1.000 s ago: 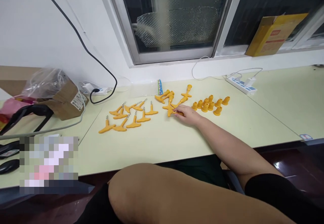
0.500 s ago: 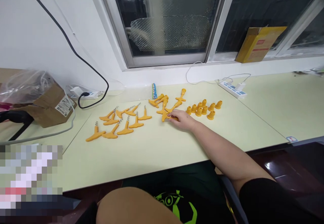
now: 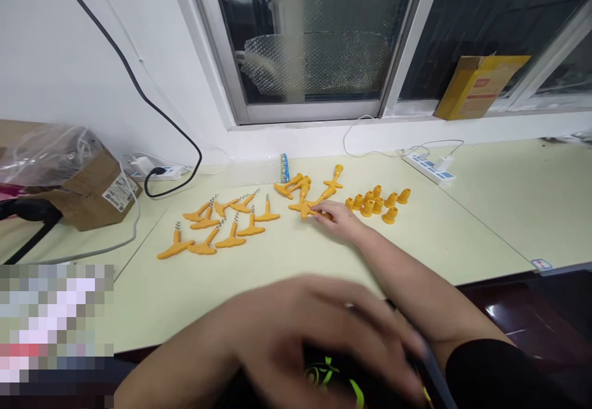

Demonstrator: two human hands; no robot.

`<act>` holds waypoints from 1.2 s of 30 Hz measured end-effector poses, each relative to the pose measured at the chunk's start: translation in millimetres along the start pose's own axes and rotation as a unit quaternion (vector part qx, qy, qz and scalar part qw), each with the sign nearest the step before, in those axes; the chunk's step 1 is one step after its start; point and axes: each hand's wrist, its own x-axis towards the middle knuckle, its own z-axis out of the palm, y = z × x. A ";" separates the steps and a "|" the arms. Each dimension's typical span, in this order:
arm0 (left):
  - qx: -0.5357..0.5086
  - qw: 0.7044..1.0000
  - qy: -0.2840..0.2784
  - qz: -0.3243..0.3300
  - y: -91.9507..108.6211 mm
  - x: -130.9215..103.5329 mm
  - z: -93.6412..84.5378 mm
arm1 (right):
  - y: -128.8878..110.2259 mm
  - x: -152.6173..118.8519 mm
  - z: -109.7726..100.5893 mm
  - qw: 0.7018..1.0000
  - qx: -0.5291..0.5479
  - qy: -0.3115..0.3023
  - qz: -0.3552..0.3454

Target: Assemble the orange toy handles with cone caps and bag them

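My right hand (image 3: 340, 221) is closed, its fingertips pinching a yellow corkscrew (image 3: 305, 210) at the front of a small pile of capped corkscrews (image 3: 289, 185). Close to the camera, blurred by motion, my left hand (image 3: 319, 322) hangs above my lap with fingers apart and nothing seen in it. Several bare corkscrews (image 3: 231, 237) with T-shaped yellow handles and metal spirals lie on the left of the table. To the right of the pile, just beyond my right hand, several hollow yellow caps (image 3: 378, 205) stand upright in a group.
A clear plastic bag (image 3: 254, 170) lies at the back of the pale table (image 3: 287, 279). Power strips (image 3: 429, 167) with cables are along the wall. An open cardboard box (image 3: 92, 181) stands at left; a yellow carton (image 3: 481, 88) leans against the window.
My left hand has come up into view from below, over my lap. My right hand stays at the front of the pile, on the corkscrew. The view has shifted slightly.
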 end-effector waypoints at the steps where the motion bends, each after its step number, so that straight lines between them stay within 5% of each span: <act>1: 0.056 0.998 0.037 0.003 -17.2 4.8 -14.9 | -1.8 -0.3 -0.5 1.000 0.006 -0.001 0.015; 5: 0.276 0.948 0.153 -0.046 -95.1 2.2 -58.5 | -8.5 -0.1 -2.0 0.996 0.062 -0.039 0.043; 7: 0.285 0.939 0.175 -0.081 -126.3 -6.1 -66.5 | -10.8 1.1 -3.1 0.983 0.142 -0.065 0.095; 10: 0.202 0.951 0.200 -0.121 -153.3 -14.6 -64.2 | -13.2 2.5 -6.4 0.920 0.302 -0.145 0.205; 13: 0.109 0.947 0.258 -0.160 -161.9 -14.7 -56.6 | -16.9 2.0 -9.0 0.889 0.350 -0.191 0.226; 18: -0.051 0.895 0.368 -0.246 -162.2 -8.9 -53.2 | -27.5 -1.2 -3.2 0.989 0.101 -0.076 0.077; 22: -0.176 0.823 0.451 -0.298 -161.1 -6.4 -56.0 | -34.1 -1.7 6.6 0.996 -0.082 -0.025 -0.019; 26: -0.271 0.778 0.465 -0.325 -160.7 -9.7 -64.1 | -34.5 -1.0 11.5 0.990 -0.121 -0.021 -0.070; 29: -0.242 0.806 0.454 -0.293 -158.7 -18.4 -73.5 | -30.0 -1.7 8.8 0.996 -0.068 -0.025 -0.043; 33: 0.016 0.903 0.388 -0.184 -152.8 -30.0 -79.3 | -19.2 -3.2 3.7 0.998 0.045 -0.050 0.013; 36: 0.120 0.927 0.328 -0.133 -152.5 -29.9 -74.2 | -13.5 -3.2 2.9 0.993 0.100 -0.051 0.032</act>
